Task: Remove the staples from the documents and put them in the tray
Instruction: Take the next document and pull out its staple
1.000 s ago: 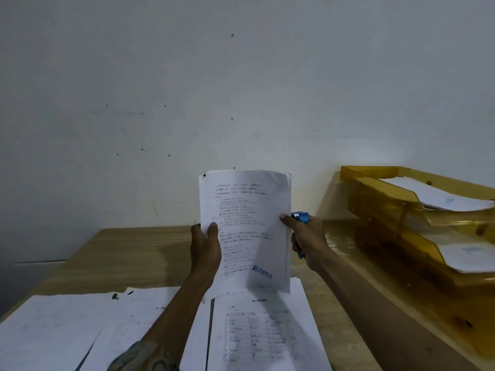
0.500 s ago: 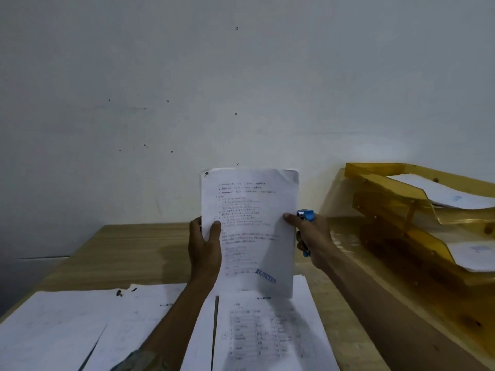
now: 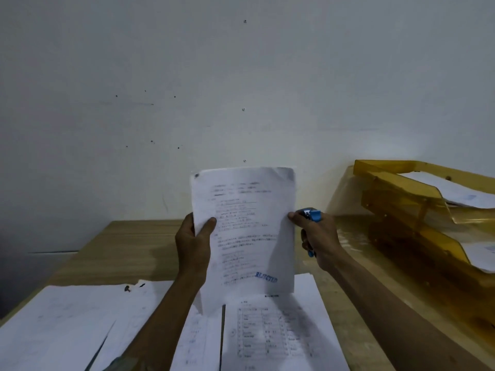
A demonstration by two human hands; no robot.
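wall (image 3: 241, 76), pale grey, pocked with small dark holes, fills the frame from 9 through 12 to 3 o'clock. wooden table (image 3: 128, 245) below it, 4 to 8 o'clock. amber tray stack (image 3: 396, 180) at 3 o'clock on the table's right side, tiers stepped, white sheets lying in the tiers. loose papers (image 3: 67, 325) spread flat at 7 o'clock, overlapping. printed sheet (image 3: 278, 330) with a grid of rows at 6 o'clock, flat on the table, below the held document. document (image 3: 249, 231) at frame centre, raised upright off the table, well apart from the tray, printed side to camera, text blurred, blue "rejected" stamp (image 3: 266, 277) near its 5 o'clock corner. left hand (image 3: 191, 242) grips the document's 9 o'clock edge, thumb across the front, fingers behind. right hand (image 3: 321, 242) at the document's 3 o'clock edge: thumb tip pinches the margin, other fingers curled tight round a blue staple remover (image 3: 312, 215), its head poking out above the knuckles, just beside the page. staple (image 3: 197, 175), dark speck, seated in the document's 11 o'clock corner, well apart from the remover. small dark bits (image 3: 128, 288) on the loose papers at 8 o'clock, too small to identify.
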